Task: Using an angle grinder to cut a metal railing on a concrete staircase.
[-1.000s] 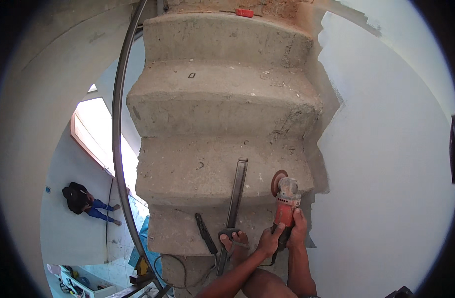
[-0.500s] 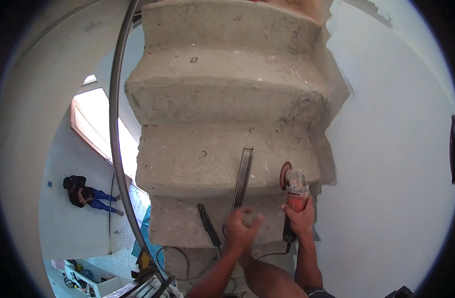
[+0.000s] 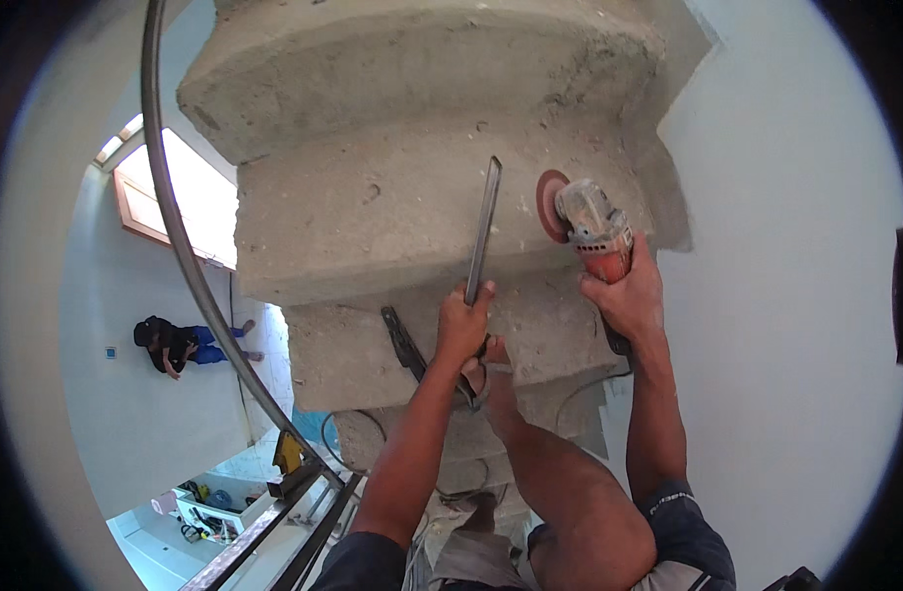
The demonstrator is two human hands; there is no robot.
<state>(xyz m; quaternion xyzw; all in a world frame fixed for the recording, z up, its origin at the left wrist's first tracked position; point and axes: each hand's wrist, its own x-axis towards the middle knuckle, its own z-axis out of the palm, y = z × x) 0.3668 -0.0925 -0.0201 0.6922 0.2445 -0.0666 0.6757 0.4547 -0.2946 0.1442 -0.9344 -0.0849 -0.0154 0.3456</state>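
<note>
My left hand (image 3: pixel 463 323) is closed round the lower end of a square metal tube (image 3: pixel 485 229), which points up across a concrete step. In my right hand (image 3: pixel 631 295) is an orange and grey angle grinder (image 3: pixel 599 234), its thumb and fingers wrapped round the body. The grinder's reddish-brown disc (image 3: pixel 551 206) stands a short way right of the tube, not touching it. Beside my left hand a long black tool (image 3: pixel 404 341) lies on the lower step, partly hidden by my forearm. My foot (image 3: pixel 496 357) rests close behind the tube.
Rough concrete steps (image 3: pixel 343 202) rise ahead, with a white wall (image 3: pixel 796 256) along the right. A curved metal handrail (image 3: pixel 181 231) borders the open left side. Far below, a person (image 3: pixel 176 345) is by a wall. Dark cables (image 3: pixel 358 414) loop over the lower steps.
My left hand has gone from loosely open to gripping the tube. The grinder is tilted more, with its disc turned toward the tube. The whole view has shifted down the stairs.
</note>
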